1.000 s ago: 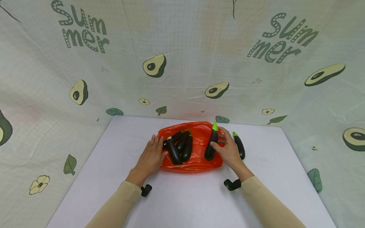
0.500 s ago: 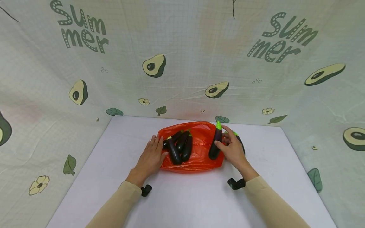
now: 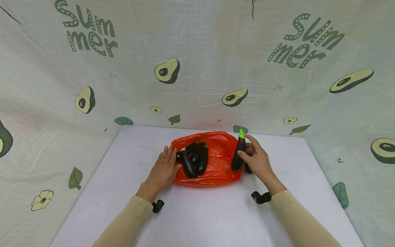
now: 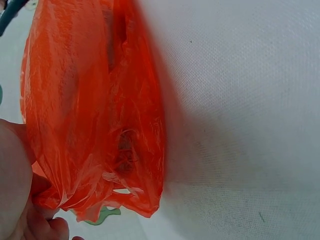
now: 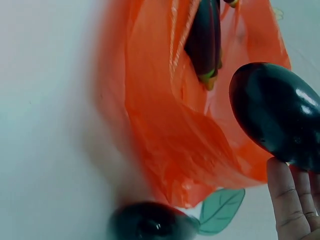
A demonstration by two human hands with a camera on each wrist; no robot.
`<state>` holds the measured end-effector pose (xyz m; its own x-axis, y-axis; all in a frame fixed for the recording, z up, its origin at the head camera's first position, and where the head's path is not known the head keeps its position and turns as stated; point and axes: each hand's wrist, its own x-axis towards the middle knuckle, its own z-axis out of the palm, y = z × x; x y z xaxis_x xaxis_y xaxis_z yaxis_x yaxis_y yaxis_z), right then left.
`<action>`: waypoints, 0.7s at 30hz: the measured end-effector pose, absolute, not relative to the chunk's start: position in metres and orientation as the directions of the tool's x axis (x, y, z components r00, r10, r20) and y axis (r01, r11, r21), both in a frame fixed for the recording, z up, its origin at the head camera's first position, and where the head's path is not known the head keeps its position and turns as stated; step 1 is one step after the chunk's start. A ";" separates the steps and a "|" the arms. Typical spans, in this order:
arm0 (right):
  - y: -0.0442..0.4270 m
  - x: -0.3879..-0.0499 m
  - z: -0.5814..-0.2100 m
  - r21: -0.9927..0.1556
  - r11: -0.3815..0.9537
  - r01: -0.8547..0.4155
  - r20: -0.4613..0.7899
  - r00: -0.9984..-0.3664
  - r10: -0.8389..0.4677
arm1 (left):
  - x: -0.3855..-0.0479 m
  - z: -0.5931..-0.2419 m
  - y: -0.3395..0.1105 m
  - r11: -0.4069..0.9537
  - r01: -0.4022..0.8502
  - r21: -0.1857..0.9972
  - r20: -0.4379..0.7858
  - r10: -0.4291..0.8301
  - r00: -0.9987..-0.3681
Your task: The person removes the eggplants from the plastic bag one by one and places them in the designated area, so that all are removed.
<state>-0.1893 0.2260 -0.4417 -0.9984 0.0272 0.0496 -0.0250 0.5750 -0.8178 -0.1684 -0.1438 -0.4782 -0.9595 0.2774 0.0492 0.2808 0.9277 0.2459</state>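
Observation:
A red plastic bag (image 3: 220, 175) lies open on the white table with several dark eggplants (image 3: 202, 161) inside its left part. My left hand (image 3: 163, 168) holds the bag's left edge; in the left wrist view, plastic runs between its thumb and fingers (image 4: 47, 225). My right hand (image 3: 258, 160) grips another eggplant (image 3: 238, 157), green stem end up, over the bag's right edge. Its glossy rounded end (image 5: 277, 115) shows large in the right wrist view. Behind that hand a further eggplant (image 3: 249, 168) lies on the table beside the bag, mostly hidden.
Around the bag spreads the white tabletop (image 3: 203, 216). A pale cloth (image 3: 197, 79) printed with avocados and leaves hangs at the back and both sides. Each wrist bears a small black camera (image 3: 261, 197).
My right hand has moved right with the eggplant, from above the bag's interior to its right edge, covering more of the eggplant on the table. The left hand stays on the bag.

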 end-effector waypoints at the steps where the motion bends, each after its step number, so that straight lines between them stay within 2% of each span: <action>1: 0.228 -0.190 -0.441 -0.817 0.577 -0.024 0.049 -0.998 0.028 | -0.168 -0.478 -0.144 0.928 0.281 0.246 0.049 0.278 -0.959; 21: 0.282 -0.199 -0.428 -0.733 0.679 -0.050 0.124 -0.990 0.061 | -0.170 -0.479 -0.146 0.926 0.284 0.247 0.034 0.285 -0.958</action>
<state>-0.1990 0.2820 -0.4283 -0.9904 0.0609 0.1238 -0.0498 0.6789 -0.7325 -0.1704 -0.1463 -0.4787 -0.9580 0.2848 0.0339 0.2841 0.9264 0.2471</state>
